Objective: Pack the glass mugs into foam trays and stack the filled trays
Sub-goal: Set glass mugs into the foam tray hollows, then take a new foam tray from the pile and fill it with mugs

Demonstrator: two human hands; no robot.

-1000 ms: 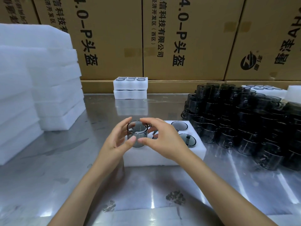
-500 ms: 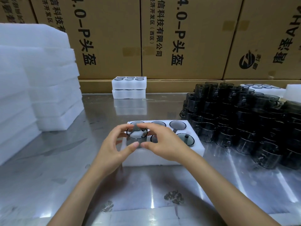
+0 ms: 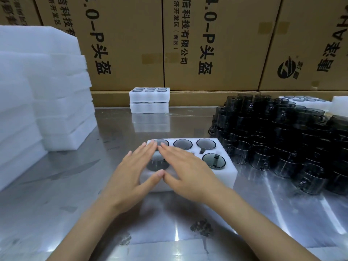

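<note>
A white foam tray (image 3: 228, 173) lies on the steel table in front of me, with smoky glass mugs sunk into its round pockets. My left hand (image 3: 132, 173) and my right hand (image 3: 185, 169) lie flat over the tray's near-left part, fingers straight, fingertips and thumbs nearly meeting. Between them shows a mug (image 3: 157, 163) seated in the near-left pocket. A big heap of loose dark glass mugs (image 3: 286, 142) fills the table to the right. Two filled trays (image 3: 149, 100) sit stacked at the back.
Tall stacks of white foam trays (image 3: 47, 95) stand at the left. Cardboard boxes (image 3: 207, 44) wall off the back. More foam trays (image 3: 308, 102) sit behind the mug heap at the far right. Bare steel table (image 3: 169, 223) stretches toward me.
Both hands lowered the mug they were holding into the near-left pocket, let go of it, and now lie flat with straight fingers over it.
</note>
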